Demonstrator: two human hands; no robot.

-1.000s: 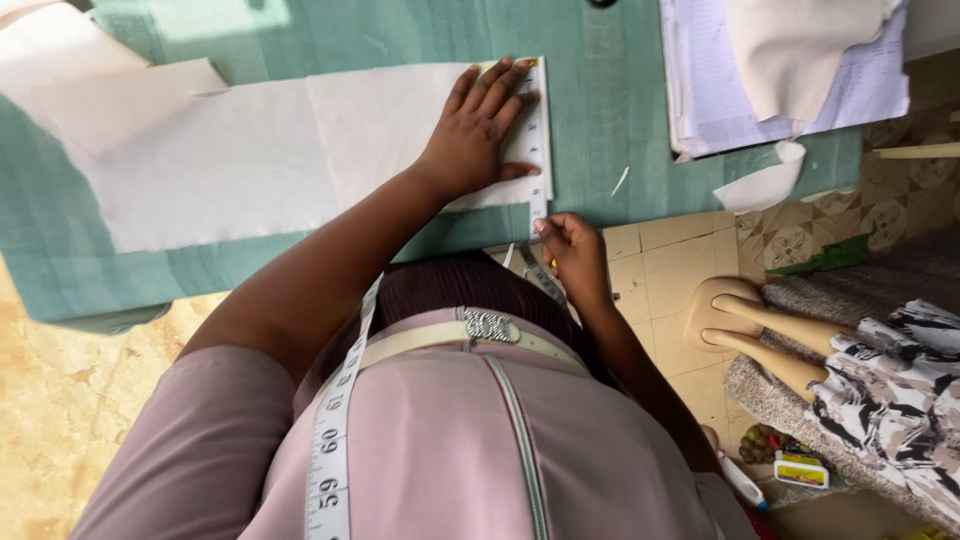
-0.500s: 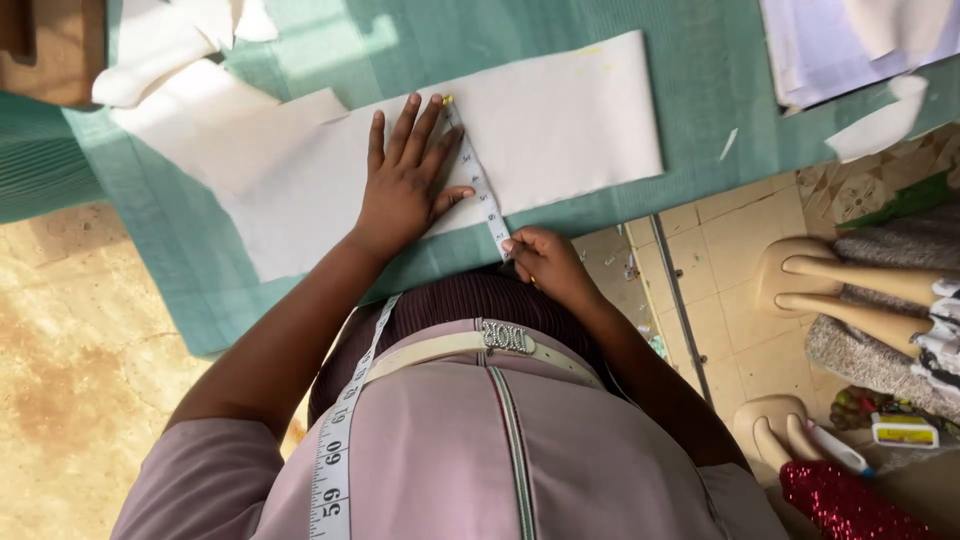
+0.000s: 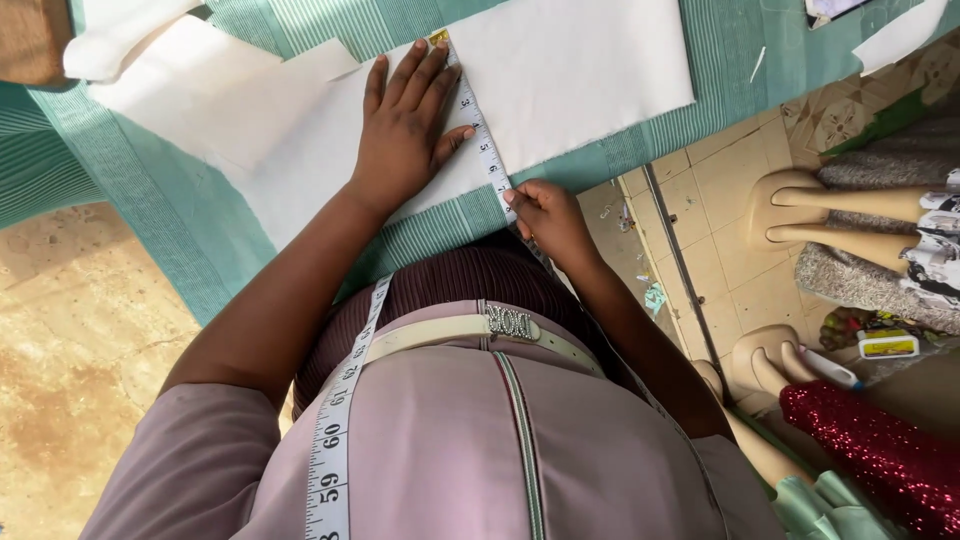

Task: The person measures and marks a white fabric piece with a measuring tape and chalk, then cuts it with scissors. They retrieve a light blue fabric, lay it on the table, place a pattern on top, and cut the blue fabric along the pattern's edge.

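Nearest the camera, a soft white measuring tape with black markings [image 3: 335,440] hangs down the front of the person's mauve ribbed top, one strip draped from the neck past a pale belt with a metal buckle [image 3: 508,323]. Beyond it, the right hand [image 3: 545,215] sits at the near edge of the worktop, its fingers [image 3: 520,200] pressed together and pinching the near end of a second narrow white measuring tape [image 3: 478,125], which runs taut in a straight slanted line away across the cloth to a small yellow tip. Just to the left of that line, the left hand [image 3: 405,125] lies flat with its five fingers [image 3: 425,70] spread, palm pressing down on a large smooth cream rectangle of fabric [image 3: 570,80]; the thumb touches the tape. The cloth lies on a teal-green finely striped worktop covering [image 3: 200,240], matte and ribbed in texture. A second, smaller cream fabric piece [image 3: 200,85] overlaps the big one at the left, and a third folded white scrap [image 3: 115,40] lies at the far left corner. To the right, off the worktop, beige patterned floor tiles [image 3: 690,230] show below, with two pale mannequin stands [image 3: 810,215] and one glittery red fabric shape [image 3: 880,450].
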